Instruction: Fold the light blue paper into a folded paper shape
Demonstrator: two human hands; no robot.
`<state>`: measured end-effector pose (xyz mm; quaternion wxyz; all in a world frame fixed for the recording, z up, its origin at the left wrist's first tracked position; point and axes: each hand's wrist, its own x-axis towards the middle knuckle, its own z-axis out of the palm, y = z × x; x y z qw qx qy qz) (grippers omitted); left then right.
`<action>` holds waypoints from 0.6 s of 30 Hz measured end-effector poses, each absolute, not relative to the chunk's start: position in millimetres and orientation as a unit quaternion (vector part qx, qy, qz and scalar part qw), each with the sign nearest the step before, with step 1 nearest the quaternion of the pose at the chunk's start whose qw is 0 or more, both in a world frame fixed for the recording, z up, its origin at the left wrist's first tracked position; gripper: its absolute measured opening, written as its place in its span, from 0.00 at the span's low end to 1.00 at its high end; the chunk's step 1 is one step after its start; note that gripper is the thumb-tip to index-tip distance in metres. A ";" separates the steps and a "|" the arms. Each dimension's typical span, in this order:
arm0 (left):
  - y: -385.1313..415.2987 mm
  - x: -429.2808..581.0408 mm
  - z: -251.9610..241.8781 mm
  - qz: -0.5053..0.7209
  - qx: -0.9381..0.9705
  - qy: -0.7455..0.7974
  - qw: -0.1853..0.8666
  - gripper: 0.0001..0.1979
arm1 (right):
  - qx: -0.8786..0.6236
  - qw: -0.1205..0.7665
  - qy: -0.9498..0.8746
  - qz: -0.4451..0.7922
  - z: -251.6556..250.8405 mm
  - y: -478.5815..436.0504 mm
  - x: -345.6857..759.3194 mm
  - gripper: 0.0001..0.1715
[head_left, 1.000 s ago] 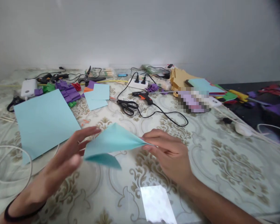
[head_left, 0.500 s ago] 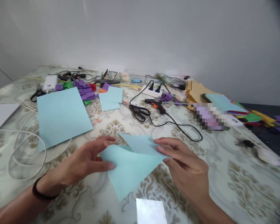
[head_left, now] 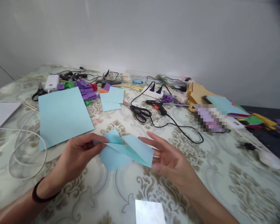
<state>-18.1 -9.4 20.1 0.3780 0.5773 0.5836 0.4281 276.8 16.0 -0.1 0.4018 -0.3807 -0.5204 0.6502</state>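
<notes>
A light blue square of paper [head_left: 127, 152], partly folded into layered flaps, hangs just above the patterned table [head_left: 224, 174] in front of me. My left hand [head_left: 78, 155] pinches its left corner between thumb and fingers. My right hand [head_left: 169, 158] is at the paper's right edge, palm turned up and fingers spread, with the edge resting against the fingers. A black band circles my left wrist.
A large light blue sheet [head_left: 62, 115] lies at left, smaller blue squares [head_left: 112, 98] behind it. Black scissors [head_left: 140, 112], a glue gun [head_left: 157, 105] with its black cord, a power strip [head_left: 152, 91], purple paper pieces [head_left: 85, 91], a white cable loop [head_left: 25, 149] and stacked coloured sheets [head_left: 226, 107] crowd the far half.
The paper went from a single folded triangle to a more folded, layered shape held lower. My right hand opened from a flat press to palm up; the view shifted left.
</notes>
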 end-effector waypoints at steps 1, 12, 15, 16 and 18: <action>-9.2 -17.8 20.2 0.430 0.574 0.585 0.378 0.09 | -0.403 0.392 -0.528 0.637 -0.4 15.6 277.2 0.38; -5.8 -16.6 22.1 0.426 0.549 0.556 0.457 0.09 | -0.471 0.357 -0.562 0.578 6.6 17.6 271.9 0.21; -3.2 -16.1 22.7 0.412 0.542 0.542 0.493 0.12 | -0.471 0.361 -0.561 0.578 7.2 17.9 274.1 0.21; -2.6 -15.7 22.5 0.400 0.542 0.536 0.509 0.14 | -0.466 0.366 -0.542 0.596 6.0 17.9 274.7 0.19; -2.0 -14.6 21.7 0.374 0.542 0.522 0.542 0.19 | -0.452 0.384 -0.498 0.633 2.9 17.6 275.1 0.15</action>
